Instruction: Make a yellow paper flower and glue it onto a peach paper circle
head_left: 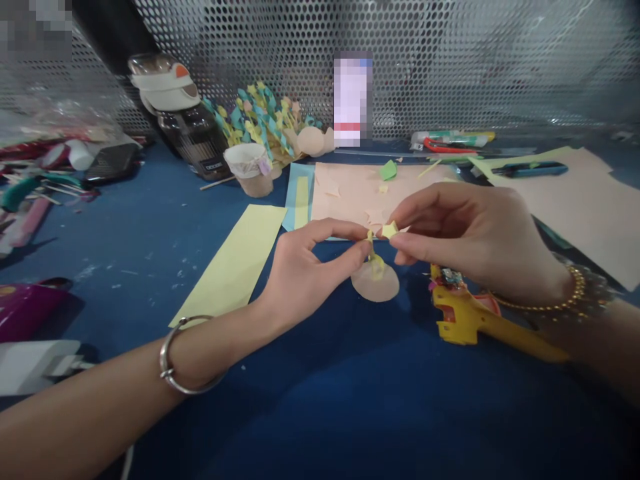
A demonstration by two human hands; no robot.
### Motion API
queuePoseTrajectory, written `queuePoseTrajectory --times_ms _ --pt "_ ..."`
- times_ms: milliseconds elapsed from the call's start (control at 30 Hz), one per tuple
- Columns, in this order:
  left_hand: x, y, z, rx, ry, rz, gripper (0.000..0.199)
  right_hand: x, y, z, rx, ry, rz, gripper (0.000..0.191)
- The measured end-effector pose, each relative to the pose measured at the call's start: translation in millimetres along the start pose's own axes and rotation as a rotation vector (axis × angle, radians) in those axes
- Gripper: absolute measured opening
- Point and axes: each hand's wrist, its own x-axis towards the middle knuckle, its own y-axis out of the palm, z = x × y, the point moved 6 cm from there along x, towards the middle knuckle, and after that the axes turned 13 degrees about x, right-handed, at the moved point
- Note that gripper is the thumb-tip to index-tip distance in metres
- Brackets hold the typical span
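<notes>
Between the thumb and forefinger of my left hand (pixel 320 267) is the top of a thin yellow stem (pixel 371 248). The stem's lower end meets a pale round disc (pixel 376 283) below my fingertips. My right hand (pixel 450 233) pinches a small pale yellow paper star (pixel 389 230), just right of the stem and apart from it. Behind both hands lies a pink paper sheet (pixel 350 183) with small scraps and a green piece (pixel 388 171) on it.
A yellow glue gun (pixel 465 317) lies under my right wrist. Yellow paper (pixel 235 260) is to the left. Further back stand a bottle (pixel 187 127), a paper cup (pixel 249 170), a bunch of paper stars (pixel 270 117) and a phone (pixel 353 100). A cutter (pixel 530 169) rests at right.
</notes>
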Motion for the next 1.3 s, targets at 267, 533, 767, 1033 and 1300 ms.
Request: queuePoseTrajectory --times_ms 267,533,767,1033,1300 --pt "-0.5 6.6 -1.3 -0.008 0.012 0.063 0.007 -0.6 -0.2 -0.9 -0.045 -0.007 0.004 0.022" --pt "-1.7 3.7 -0.2 0.013 -0.011 0.009 0.006 -2.7 1.2 1.9 -0.133 -0.074 -0.023 0.024" --pt "-1.6 4.4 0.4 0.052 -0.007 0.02 0.008 -5.6 -0.3 2.4 -0.245 -0.146 -0.011 0.02" --pt "-4.1 5.0 -2.3 0.078 0.033 0.037 0.01 -6.2 0.1 4.9 -0.321 -0.186 -0.015 0.017" --pt "-3.1 4.6 -4.3 0.136 0.049 0.03 0.008 -5.8 1.9 5.3 -0.382 -0.207 -0.017 0.013"
